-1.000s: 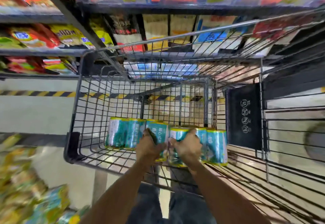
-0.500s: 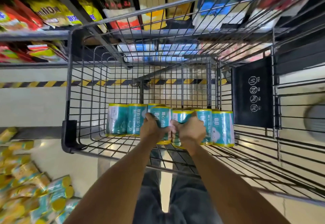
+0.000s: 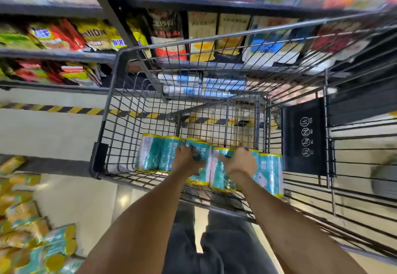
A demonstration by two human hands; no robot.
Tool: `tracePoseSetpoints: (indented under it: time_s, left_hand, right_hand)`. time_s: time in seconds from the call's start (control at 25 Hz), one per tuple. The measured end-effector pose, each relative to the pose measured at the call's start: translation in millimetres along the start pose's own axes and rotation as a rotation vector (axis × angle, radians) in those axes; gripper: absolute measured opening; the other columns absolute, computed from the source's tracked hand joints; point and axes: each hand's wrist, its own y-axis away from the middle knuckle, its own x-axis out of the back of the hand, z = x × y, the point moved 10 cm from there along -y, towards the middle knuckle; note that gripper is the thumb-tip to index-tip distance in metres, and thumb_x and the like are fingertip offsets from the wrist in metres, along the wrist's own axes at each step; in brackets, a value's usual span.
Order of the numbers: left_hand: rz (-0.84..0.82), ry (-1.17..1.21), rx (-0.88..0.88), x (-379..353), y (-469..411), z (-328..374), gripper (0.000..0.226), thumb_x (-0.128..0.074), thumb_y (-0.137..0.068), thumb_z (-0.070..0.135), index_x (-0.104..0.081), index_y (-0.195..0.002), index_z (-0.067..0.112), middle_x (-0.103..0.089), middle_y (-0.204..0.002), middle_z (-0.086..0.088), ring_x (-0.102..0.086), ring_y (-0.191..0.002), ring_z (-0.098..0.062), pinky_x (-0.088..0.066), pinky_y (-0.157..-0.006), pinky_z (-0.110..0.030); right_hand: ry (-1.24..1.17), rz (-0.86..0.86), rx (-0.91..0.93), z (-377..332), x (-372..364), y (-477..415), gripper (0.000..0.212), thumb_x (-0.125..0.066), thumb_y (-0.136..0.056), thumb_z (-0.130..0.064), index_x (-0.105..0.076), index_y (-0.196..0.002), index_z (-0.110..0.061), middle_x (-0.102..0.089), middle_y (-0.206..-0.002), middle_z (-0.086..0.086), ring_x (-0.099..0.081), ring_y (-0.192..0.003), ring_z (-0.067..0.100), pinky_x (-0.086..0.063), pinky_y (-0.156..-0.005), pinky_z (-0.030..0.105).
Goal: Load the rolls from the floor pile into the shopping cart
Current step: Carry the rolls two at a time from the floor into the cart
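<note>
A dark wire shopping cart (image 3: 111,106) stands in front of me. Several teal rolls with yellow ends stand in a row on its floor. My left hand (image 3: 186,160) grips one teal roll (image 3: 202,166) in the middle of the row. Right beside it, my right hand (image 3: 240,162) grips the neighbouring teal roll (image 3: 219,177). More rolls flank them on the left (image 3: 150,152) and on the right (image 3: 269,172). The floor pile of rolls (image 3: 36,243) lies blurred at the lower left, outside the cart.
Shelves of snack bags (image 3: 90,35) fill the wall behind the cart. A black and yellow hazard stripe (image 3: 64,109) runs along the floor base. The cart's black child-seat flap (image 3: 304,136) hangs at the right. My legs (image 3: 214,241) stand below the cart.
Both hands have stayed on the two middle rolls inside the cart, and have pushed them down slightly lower than the rest of the row. My head has tilted up a little.
</note>
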Motion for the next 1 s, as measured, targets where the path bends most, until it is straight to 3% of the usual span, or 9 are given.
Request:
tracePoseSetpoints:
  time_s: [0.16,0.24,0.36,0.48,0.72,1.0]
  left_hand:
    - [0.243,-0.088,-0.066,68,34,25,0.102,-0.078,-0.074,0.039,-0.016,-0.149,0.008,-0.019,-0.156,-0.013,-0.029,-0.139,-0.032,-0.034,-0.108,-0.044]
    - [0.360,-0.178,-0.102,107,56,40,0.101,-0.077,-0.074,0.043,-0.018,-0.150,0.014,-0.020,-0.156,-0.010,-0.026,-0.141,-0.030,-0.032,-0.111,-0.047]
    - [0.512,-0.284,-0.063,168,93,45,0.100,-0.071,-0.076,0.054,-0.017,-0.151,0.015,-0.022,-0.156,-0.009,-0.026,-0.141,-0.027,-0.028,-0.113,-0.047]
    - [0.622,-0.277,0.013,223,133,22,0.101,-0.068,-0.076,0.059,-0.017,-0.151,0.015,-0.023,-0.155,-0.010,-0.028,-0.140,-0.028,-0.031,-0.112,-0.045]
    - [0.838,-0.161,0.271,272,233,-118,0.101,-0.067,-0.075,0.061,-0.016,-0.151,0.017,-0.022,-0.156,-0.008,-0.026,-0.141,-0.029,-0.027,-0.112,-0.047]
    - [0.972,0.166,0.585,210,366,-340,0.100,-0.069,-0.077,0.055,-0.017,-0.151,0.012,-0.025,-0.155,-0.010,-0.027,-0.141,-0.026,-0.027,-0.111,-0.035]
  right_hand:
    - [-0.014,0.044,0.322,-53,64,3,0.073,-0.063,-0.084,-0.055,-0.038,-0.134,-0.008,-0.059,-0.120,0.012,-0.057,-0.111,0.031,-0.052,-0.085,0.038]
    - [0.048,0.075,0.541,-98,100,16,0.082,-0.057,-0.088,-0.056,-0.025,-0.146,-0.008,-0.044,-0.142,0.015,-0.042,-0.131,0.033,-0.045,-0.101,0.041]
    - [0.153,0.089,0.821,-166,130,51,0.082,-0.053,-0.092,-0.052,-0.014,-0.151,-0.010,-0.022,-0.156,0.010,-0.021,-0.144,0.030,-0.031,-0.114,0.043]
    - [0.228,0.087,1.032,-219,133,100,0.085,-0.054,-0.092,-0.051,-0.010,-0.153,-0.011,-0.021,-0.157,0.010,-0.021,-0.144,0.029,-0.029,-0.114,0.041]
    - [0.315,0.072,1.471,-298,78,245,0.084,-0.056,-0.091,-0.051,-0.016,-0.151,-0.008,-0.031,-0.152,0.011,-0.027,-0.140,0.029,-0.030,-0.113,0.042]
    - [0.452,-0.028,1.774,-342,-54,426,0.081,-0.054,-0.092,-0.050,-0.015,-0.152,-0.011,-0.027,-0.155,0.008,-0.022,-0.144,0.028,-0.026,-0.115,0.042]
